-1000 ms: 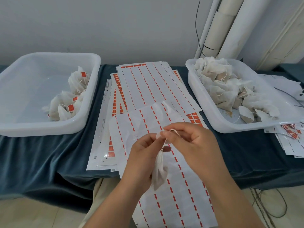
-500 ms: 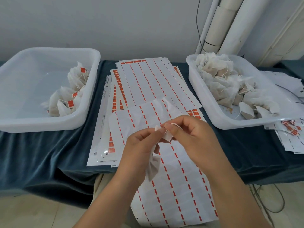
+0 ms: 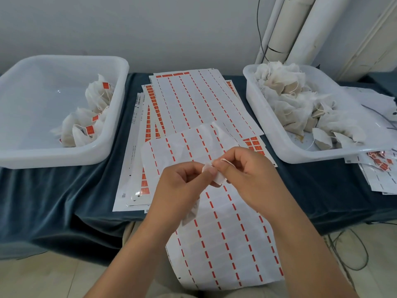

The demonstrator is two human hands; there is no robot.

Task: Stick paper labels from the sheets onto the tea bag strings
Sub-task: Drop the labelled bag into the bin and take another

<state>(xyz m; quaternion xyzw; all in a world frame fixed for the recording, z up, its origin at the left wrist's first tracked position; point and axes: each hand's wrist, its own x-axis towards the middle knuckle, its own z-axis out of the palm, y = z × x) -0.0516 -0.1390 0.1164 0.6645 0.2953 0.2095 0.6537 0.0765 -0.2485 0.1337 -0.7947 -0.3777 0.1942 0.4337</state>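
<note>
My left hand [image 3: 182, 186] and my right hand [image 3: 249, 175] meet above the front label sheet [image 3: 227, 239]. Between their fingertips is a small white paper label [image 3: 217, 178], pinched from both sides. A loop of tea bag string [image 3: 225, 161] shows over my right index finger. The white tea bag [image 3: 191, 214] hangs below my left hand, mostly hidden by it. More label sheets [image 3: 193, 104], white with orange-red marks, lie stacked behind on the blue cloth.
A white bin [image 3: 111, 125] at the left holds a few tea bags with orange labels [image 3: 90, 130]. A white bin [image 3: 268, 125] at the right holds several unlabelled tea bags [image 3: 296, 100]. Loose sheets [image 3: 378, 168] lie at the far right. Pipes [image 3: 296, 29] stand behind.
Both hands stayed together at the label and string. The tea bag under my left hand has drawn further behind the hand. The camera view tilted slightly.
</note>
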